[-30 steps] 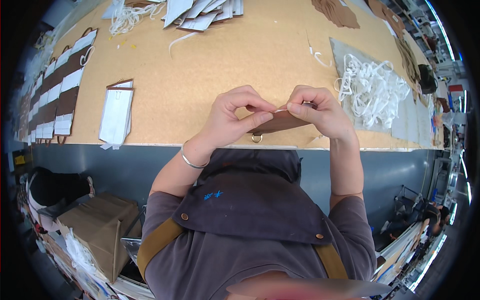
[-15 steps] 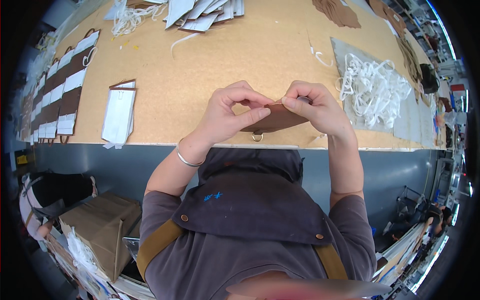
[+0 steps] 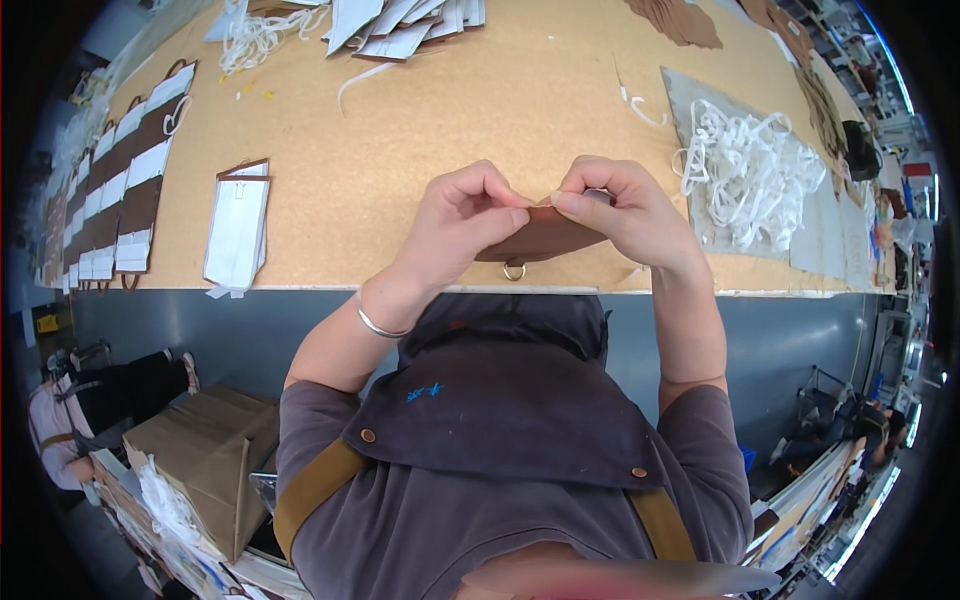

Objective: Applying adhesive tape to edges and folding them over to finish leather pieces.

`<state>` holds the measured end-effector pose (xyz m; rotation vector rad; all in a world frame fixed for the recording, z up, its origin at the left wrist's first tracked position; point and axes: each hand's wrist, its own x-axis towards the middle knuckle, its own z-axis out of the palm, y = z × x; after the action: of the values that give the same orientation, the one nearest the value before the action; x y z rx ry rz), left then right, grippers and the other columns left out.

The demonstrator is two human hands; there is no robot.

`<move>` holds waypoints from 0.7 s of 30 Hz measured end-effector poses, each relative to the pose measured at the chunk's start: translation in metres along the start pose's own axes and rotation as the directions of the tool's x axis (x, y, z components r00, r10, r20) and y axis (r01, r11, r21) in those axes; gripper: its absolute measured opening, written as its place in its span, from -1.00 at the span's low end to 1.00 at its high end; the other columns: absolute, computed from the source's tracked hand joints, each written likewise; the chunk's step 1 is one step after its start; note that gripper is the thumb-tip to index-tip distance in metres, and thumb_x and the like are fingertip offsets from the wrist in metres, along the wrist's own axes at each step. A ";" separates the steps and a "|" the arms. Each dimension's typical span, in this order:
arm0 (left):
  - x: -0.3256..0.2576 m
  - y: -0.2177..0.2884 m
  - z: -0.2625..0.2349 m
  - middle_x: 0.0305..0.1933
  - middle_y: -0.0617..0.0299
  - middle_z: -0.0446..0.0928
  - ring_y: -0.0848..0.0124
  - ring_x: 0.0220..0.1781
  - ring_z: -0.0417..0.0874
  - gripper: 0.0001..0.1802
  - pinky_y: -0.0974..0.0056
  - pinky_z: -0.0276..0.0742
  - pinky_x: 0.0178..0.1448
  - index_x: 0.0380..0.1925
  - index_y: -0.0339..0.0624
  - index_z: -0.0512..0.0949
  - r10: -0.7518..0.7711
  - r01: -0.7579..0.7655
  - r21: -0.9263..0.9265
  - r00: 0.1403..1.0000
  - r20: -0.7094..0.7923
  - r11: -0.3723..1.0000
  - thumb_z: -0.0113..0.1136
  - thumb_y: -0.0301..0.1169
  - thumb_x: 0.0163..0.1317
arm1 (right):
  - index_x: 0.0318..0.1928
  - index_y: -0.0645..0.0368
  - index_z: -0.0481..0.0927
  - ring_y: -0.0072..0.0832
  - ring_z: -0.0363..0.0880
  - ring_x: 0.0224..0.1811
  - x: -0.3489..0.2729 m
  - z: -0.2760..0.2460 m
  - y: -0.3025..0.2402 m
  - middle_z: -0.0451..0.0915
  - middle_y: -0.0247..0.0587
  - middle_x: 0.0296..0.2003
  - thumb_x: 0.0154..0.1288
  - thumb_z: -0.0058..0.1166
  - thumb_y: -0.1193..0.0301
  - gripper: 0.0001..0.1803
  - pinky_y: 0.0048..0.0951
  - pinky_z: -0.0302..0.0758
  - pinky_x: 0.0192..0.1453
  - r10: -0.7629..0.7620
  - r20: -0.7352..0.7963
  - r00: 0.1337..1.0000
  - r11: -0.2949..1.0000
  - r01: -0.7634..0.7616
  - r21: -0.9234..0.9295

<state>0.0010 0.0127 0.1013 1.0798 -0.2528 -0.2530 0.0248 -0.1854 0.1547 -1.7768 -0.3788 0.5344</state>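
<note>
Both of my hands are raised at the table's front edge, over a brown leather-like piece [image 3: 545, 236] with a small metal ring [image 3: 514, 271] at its lower edge. My left hand [image 3: 462, 215] pinches the piece's upper edge between thumb and forefinger. Close beside it, my right hand [image 3: 622, 208] grips the same edge with its thumb on top. A small dark, shiny thing [image 3: 599, 196] shows among the right fingers; I cannot make out what it is. The fingertips hide part of the edge.
On the tan table [image 3: 400, 150] lie a white-and-brown panel [image 3: 237, 230], rows of similar panels [image 3: 117, 185] at left and a panel stack [image 3: 400, 28] at the back. White strips [image 3: 750, 175] are heaped at right. Behind me at left, a person [image 3: 85, 415] stands near a brown-covered box [image 3: 205, 465].
My left fingers have drawn closer together at the edge, and the left thumb has shifted slightly. The brown piece moved a little to the left. The person at lower left changed posture.
</note>
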 end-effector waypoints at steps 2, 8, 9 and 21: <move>-0.004 -0.004 0.005 -0.44 0.37 0.48 0.59 -0.36 0.44 -0.83 0.46 0.35 -0.22 -0.30 -0.21 0.58 -0.089 0.087 -0.146 0.996 -0.013 0.986 0.22 -0.56 0.05 | -0.45 0.23 0.54 -0.73 0.34 -0.42 0.000 0.000 0.000 0.46 -0.47 -0.53 0.20 0.08 0.43 -0.86 -0.63 0.32 -0.30 -0.003 -0.012 1.000 1.000 0.003 -0.003; 0.002 0.008 0.003 -0.45 0.36 0.48 0.60 -0.35 0.44 -0.87 0.45 0.34 -0.19 -0.35 -0.19 0.61 0.005 0.005 0.188 0.999 -0.051 0.982 0.24 -0.53 0.04 | -0.45 0.21 0.55 -0.75 0.33 -0.45 0.003 -0.004 0.004 0.45 -0.51 -0.56 0.21 0.09 0.41 -0.85 -0.66 0.31 -0.35 0.034 -0.017 0.999 0.999 -0.034 0.016; 0.002 0.009 0.000 -0.47 0.35 0.50 0.61 -0.37 0.46 -0.88 0.45 0.37 -0.22 -0.38 -0.17 0.63 0.120 -0.109 0.384 0.993 -0.006 0.917 0.27 -0.50 0.02 | -0.45 0.20 0.55 -0.75 0.33 -0.45 0.003 -0.003 0.005 0.45 -0.51 -0.56 0.20 0.09 0.40 -0.86 -0.65 0.31 -0.35 0.045 -0.019 0.999 0.999 -0.044 0.017; 0.003 0.007 0.008 -0.48 0.35 0.50 0.63 -0.39 0.45 -0.91 0.49 0.36 -0.24 -0.55 -0.22 0.44 -0.147 0.125 -0.166 0.980 -0.133 0.978 0.16 -0.59 0.01 | -0.46 0.22 0.54 -0.70 0.35 -0.45 0.006 0.008 0.001 0.46 -0.46 -0.57 0.19 0.09 0.39 -0.84 -0.62 0.33 -0.32 -0.019 -0.074 0.997 0.997 0.014 -0.075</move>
<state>0.0016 0.0082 0.1118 0.9554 -0.0279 -0.3108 0.0254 -0.1765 0.1512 -1.8580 -0.3652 0.4461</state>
